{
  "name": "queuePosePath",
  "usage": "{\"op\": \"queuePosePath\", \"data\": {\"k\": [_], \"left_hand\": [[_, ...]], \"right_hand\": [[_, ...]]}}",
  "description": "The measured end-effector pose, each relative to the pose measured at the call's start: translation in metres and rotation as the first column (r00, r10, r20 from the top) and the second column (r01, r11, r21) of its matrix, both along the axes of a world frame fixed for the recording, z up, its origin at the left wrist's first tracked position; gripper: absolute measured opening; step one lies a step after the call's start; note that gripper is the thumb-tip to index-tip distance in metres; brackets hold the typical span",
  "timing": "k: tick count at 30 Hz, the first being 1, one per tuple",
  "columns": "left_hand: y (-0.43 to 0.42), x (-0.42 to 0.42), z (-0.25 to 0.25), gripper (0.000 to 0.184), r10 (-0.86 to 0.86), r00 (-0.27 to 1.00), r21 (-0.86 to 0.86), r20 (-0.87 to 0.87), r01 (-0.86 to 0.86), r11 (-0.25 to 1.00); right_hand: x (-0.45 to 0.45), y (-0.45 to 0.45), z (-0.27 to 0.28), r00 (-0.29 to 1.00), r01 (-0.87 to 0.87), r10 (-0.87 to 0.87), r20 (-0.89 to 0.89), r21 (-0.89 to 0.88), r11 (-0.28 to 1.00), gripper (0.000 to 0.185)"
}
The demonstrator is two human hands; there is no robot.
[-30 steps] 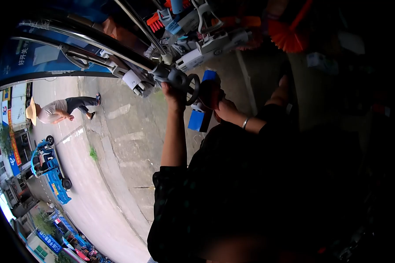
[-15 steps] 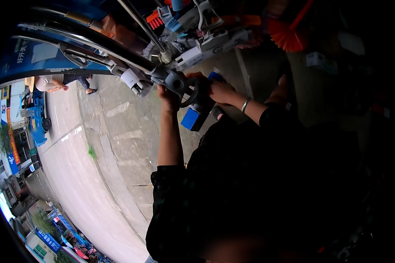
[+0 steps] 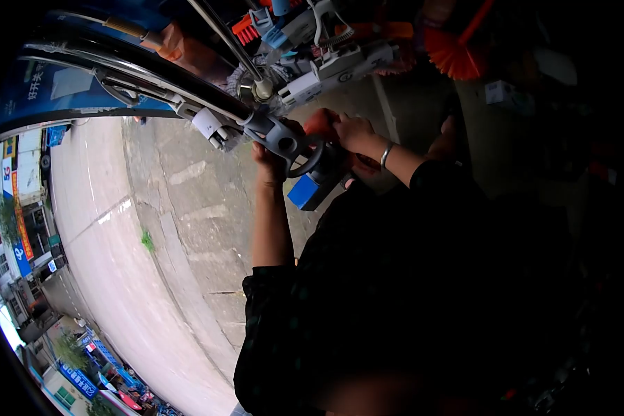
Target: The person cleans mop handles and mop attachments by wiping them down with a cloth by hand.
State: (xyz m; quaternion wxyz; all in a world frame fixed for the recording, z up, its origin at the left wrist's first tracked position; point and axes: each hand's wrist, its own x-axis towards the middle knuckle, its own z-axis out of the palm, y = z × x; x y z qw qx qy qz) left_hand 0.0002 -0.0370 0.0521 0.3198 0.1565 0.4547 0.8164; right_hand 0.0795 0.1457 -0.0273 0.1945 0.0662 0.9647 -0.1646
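Grey ringed joint (image 3: 266, 130) was gripped by left hand (image 3: 266, 163), fingers curled; red cloth-like piece (image 3: 319, 125) was pinched by right hand (image 3: 356, 134), joint best kept steady.

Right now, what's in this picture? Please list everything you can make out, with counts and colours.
Ringed fitting: one, grey, upper centre
Red object: one, red, right of the fitting; shape unclear
Block: one, blue-ended, below the fitting
Metal poles: several, silver, upper left
Round brush: one, orange-red, upper right
Small box: one, whitish, upper right
Plant: one tuft, green, on the pavement
Shop sign: one, blue, lower left
Bracelet: one, silver, right wrist
Left hand: one, bare, at the fitting
Right hand: one, bare, at the red object
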Motion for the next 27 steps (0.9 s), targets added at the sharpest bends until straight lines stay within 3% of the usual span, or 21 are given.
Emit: {"op": "queuePosePath", "data": {"k": [2, 4, 6, 7, 8, 10, 11, 12, 15, 16, 18, 19, 20, 22, 23, 24, 26, 27], "left_hand": [[0.004, -0.002, -0.003, 0.087, -0.015, 1.000, -0.012, 0.023, 0.015, 1.000], [0.006, -0.003, -0.010, 0.085, 0.067, 0.998, -0.036, -0.003, -0.067, 0.997], [0.010, -0.003, -0.009, 0.086, 0.071, 0.997, -0.034, -0.012, -0.072, 0.997], [0.011, -0.002, -0.010, 0.085, 0.064, 0.998, 0.004, 0.001, -0.064, 0.998], [0.011, -0.004, -0.011, 0.083, 0.059, 0.998, 0.042, 0.009, -0.059, 0.997], [0.010, -0.005, -0.012, 0.083, 0.041, 0.999, 0.048, -0.007, -0.040, 0.998], [0.010, -0.003, -0.008, 0.083, 0.059, 0.998, 0.020, -0.022, -0.059, 0.998], [0.009, -0.001, -0.004, 0.083, 0.078, 0.996, -0.009, -0.038, -0.078, 0.997], [0.012, 0.003, 0.000, 0.083, 0.093, 0.996, -0.009, -0.017, -0.093, 0.996], [0.010, 0.002, 0.000, 0.083, 0.091, 0.996, 0.000, -0.005, -0.091, 0.996], [0.010, -0.002, -0.005, 0.083, 0.079, 0.997, 0.010, -0.004, -0.079, 0.997], [0.009, -0.001, -0.007, 0.083, 0.065, 0.998, 0.020, 0.000, -0.065, 0.998], [0.010, -0.001, -0.006, 0.083, 0.065, 0.998, 0.018, 0.001, -0.065, 0.998], [0.011, 0.001, -0.001, 0.081, 0.147, 0.989, -0.007, -0.009, -0.147, 0.989], [0.012, 0.001, 0.000, 0.079, 0.149, 0.989, -0.003, -0.013, -0.149, 0.989], [0.013, 0.001, -0.001, 0.079, 0.149, 0.989, -0.003, -0.013, -0.149, 0.989], [0.013, -0.001, -0.004, 0.075, 0.128, 0.992, 0.057, -0.004, -0.128, 0.990], [0.015, -0.004, -0.010, 0.075, 0.128, 0.992, 0.057, -0.004, -0.128, 0.990]], "right_hand": [[-0.007, 0.013, -0.009, 0.983, 0.175, -0.174, -0.055, 0.019, 0.984, 0.023], [-0.001, 0.022, -0.010, 0.963, 0.222, -0.215, -0.164, 0.029, 0.975, 0.023], [0.016, 0.003, 0.001, 0.959, 0.040, -0.009, -0.284, 0.103, 0.994, 0.028], [0.025, -0.013, -0.014, 0.943, -0.030, 0.027, -0.332, -0.006, 1.000, 0.035], [0.034, -0.030, -0.041, 0.896, 0.076, -0.137, -0.422, -0.158, 0.985, 0.037], [0.046, -0.015, -0.038, 0.906, 0.128, -0.183, -0.380, -0.166, 0.978, 0.038], [0.047, 0.000, -0.039, 0.952, 0.052, -0.030, -0.303, 0.066, 0.996, 0.035], [0.045, 0.018, -0.030, 0.985, -0.003, 0.020, -0.173, 0.099, 0.995, 0.032], [0.038, 0.049, -0.063, 0.934, 0.301, -0.295, -0.200, -0.002, 0.954, 0.032], [0.045, 0.030, -0.047, 0.956, 0.177, -0.161, -0.246, 0.042, 0.983, 0.035], [0.050, 0.012, -0.033, 0.965, 0.146, -0.157, -0.209, -0.065, 0.987, 0.039], [0.063, -0.025, -0.033, 0.943, 0.108, -0.170, -0.284, -0.222, 0.969, 0.042], [0.068, -0.030, -0.042, 0.937, 0.183, -0.216, -0.275, -0.141, 0.973, 0.043], [0.070, -0.002, -0.059, 0.956, 0.033, -0.016, -0.293, 0.053, 0.998, 0.044], [0.067, 0.011, -0.043, 0.977, 0.113, -0.121, -0.178, -0.051, 0.992, 0.045], [0.067, 0.011, -0.052, 0.964, 0.129, -0.125, -0.234, 0.000, 0.992, 0.041], [0.054, 0.030, -0.047, 0.903, 0.392, -0.415, -0.106, -0.188, 0.901, 0.039], [0.054, 0.031, -0.046, 0.915, 0.352, -0.379, -0.137, -0.186, 0.917, 0.039]]}}
